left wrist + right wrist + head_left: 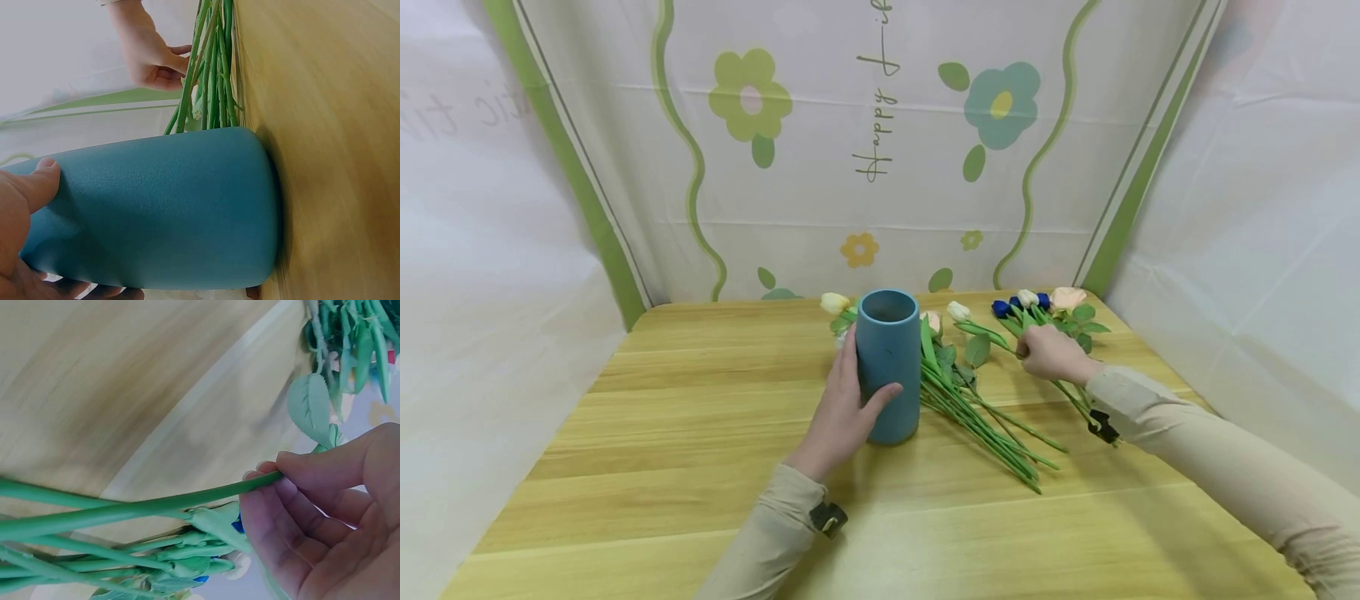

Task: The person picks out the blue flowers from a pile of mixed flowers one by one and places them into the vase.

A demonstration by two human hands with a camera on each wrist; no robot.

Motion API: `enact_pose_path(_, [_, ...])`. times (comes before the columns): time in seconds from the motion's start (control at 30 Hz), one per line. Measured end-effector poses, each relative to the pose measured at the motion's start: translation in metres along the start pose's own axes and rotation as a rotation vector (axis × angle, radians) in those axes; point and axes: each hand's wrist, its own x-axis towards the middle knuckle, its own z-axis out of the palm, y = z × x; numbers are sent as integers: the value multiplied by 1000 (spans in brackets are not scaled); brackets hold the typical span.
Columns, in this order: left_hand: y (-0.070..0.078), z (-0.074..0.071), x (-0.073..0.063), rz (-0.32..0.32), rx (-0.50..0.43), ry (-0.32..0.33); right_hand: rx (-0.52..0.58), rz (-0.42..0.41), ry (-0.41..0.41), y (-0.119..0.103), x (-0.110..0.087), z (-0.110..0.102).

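Upright on the bench (662, 433), near its middle: blue vase (891, 362), touched by the left hand (842, 417), curled around its side, thumb across the near face. Through the round mouth, bare upper inner wall in sight, bottom hidden. Just right of the vase, flat on the wood: stem bundle (973, 421), partly behind it. Above the bundle, a white tulip (958, 312), stalk running toward the right hand (1054, 354), nearly closed, with a green stem (187, 501) pinched between thumb and fingertips. Beyond that hand, blue flowers (1002, 309) beside a peach rose (1067, 298).
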Motion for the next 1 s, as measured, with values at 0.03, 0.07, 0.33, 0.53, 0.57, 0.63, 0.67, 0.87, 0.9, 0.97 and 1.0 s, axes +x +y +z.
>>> enact_pose_path(0.03, [0,0,0,0,0,0,2,-7,8,-2,0,0])
enact_pose_path(0.07, [0,0,0,-1,0,-1,5,-19,16,-3,0,-1])
enact_pose_path(0.33, [2,0,0,-3,-2,-1,52,-70,52,-20,-3,-5])
enact_pose_path(0.53, [3,0,0,-3,-3,-2,82,-51,76,-31,-4,-5])
enact_pose_path(0.57, [2,0,0,-2,-4,-1,93,-52,77,-32,-4,-4])
enact_pose_path(0.63, [2,-1,0,1,-4,1,111,-56,86,-35,-3,-4])
enact_pose_path(0.67, [2,-1,0,2,-5,2,117,-58,91,-37,-3,-3])
enact_pose_path(0.87, [2,-1,0,-1,-5,3,153,-58,94,-45,1,-3])
enact_pose_path(0.9, [2,-1,0,-3,-5,2,166,-61,89,-47,1,-2])
enact_pose_path(0.97, [2,-1,0,-5,-5,2,198,-59,78,-50,0,-2])
enact_pose_path(1.0, [2,-1,0,-4,-6,3,221,-63,68,-52,0,-2])
